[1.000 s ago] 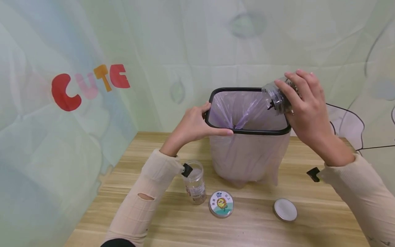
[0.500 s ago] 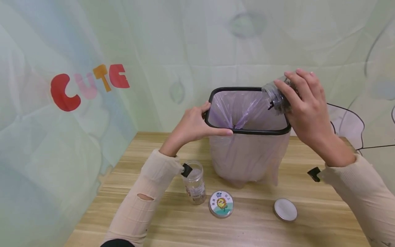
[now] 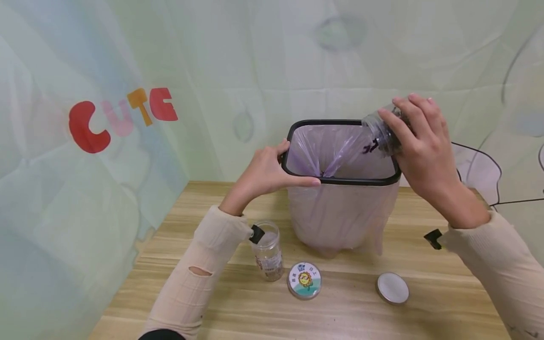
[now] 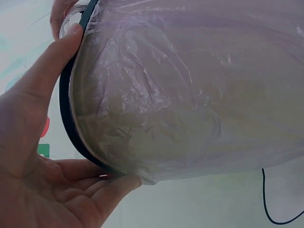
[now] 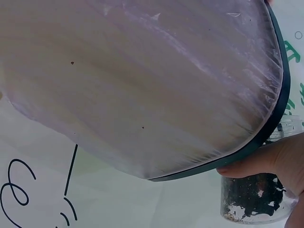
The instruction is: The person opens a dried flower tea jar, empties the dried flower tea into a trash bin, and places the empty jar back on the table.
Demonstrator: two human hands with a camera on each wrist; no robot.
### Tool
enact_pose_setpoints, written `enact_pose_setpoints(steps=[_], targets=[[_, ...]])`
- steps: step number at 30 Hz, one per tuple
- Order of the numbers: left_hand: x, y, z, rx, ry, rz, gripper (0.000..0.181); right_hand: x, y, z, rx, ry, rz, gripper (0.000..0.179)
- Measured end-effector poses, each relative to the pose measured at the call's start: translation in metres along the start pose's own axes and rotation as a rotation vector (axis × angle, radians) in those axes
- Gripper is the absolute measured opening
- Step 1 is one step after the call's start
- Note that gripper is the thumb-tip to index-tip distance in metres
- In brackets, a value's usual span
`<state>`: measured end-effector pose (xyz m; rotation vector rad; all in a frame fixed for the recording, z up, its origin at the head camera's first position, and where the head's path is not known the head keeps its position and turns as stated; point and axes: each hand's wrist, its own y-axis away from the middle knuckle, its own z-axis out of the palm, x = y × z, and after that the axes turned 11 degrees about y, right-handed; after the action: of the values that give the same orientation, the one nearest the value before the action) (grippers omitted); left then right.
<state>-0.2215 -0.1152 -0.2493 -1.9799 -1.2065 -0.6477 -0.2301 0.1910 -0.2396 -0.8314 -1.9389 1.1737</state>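
Observation:
My right hand (image 3: 425,141) grips a clear plastic jar (image 3: 376,127), tilted mouth-down over the right side of a trash bin (image 3: 342,181). Dark bits (image 3: 370,147) show at the jar's mouth. In the right wrist view, dark flakes cling inside the jar (image 5: 251,194), near its base. The bin has a black rim and a thin purplish liner bag (image 3: 340,212) folded over the outside. At the bin's left corner my left hand (image 3: 267,170) holds the rim, thumb along the front and fingers on the left side, as the left wrist view also shows.
A second clear jar (image 3: 269,259), lidless and upright, stands beside the left sleeve. In front of the bin lie a lid with a sunflower picture (image 3: 304,280) and a plain whitish lid (image 3: 393,288). A printed cloth backdrop (image 3: 238,61) hangs behind the wooden table (image 3: 340,321).
More dark bits stick out of the tilted jar's mouth now than before. Both hands, the bin and the lids keep nearly the same places.

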Motion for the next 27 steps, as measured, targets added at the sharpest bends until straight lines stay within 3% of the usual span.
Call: enact_pose_setpoints(steps=[2,12,21,27], targets=[[0.0001,0.0003,-0.0002,0.003,-0.008,-0.014,0.109,-0.0002,-0.0007,0.0007,0.007,0.0,0.004,0.056],[0.0018,0.0003,0.0007,-0.005,-0.015,-0.032,0.117,0.0004,-0.0016,-0.0003,0.006,0.006,-0.002,0.056],[0.0007,-0.0015,0.0021,0.005,-0.012,-0.008,0.112,0.0022,-0.0021,-0.001,0.001,0.008,-0.012,0.054],[0.0001,-0.0023,0.0027,0.001,-0.001,0.028,0.084,-0.0002,-0.0029,-0.0008,-0.004,0.027,-0.03,0.052]])
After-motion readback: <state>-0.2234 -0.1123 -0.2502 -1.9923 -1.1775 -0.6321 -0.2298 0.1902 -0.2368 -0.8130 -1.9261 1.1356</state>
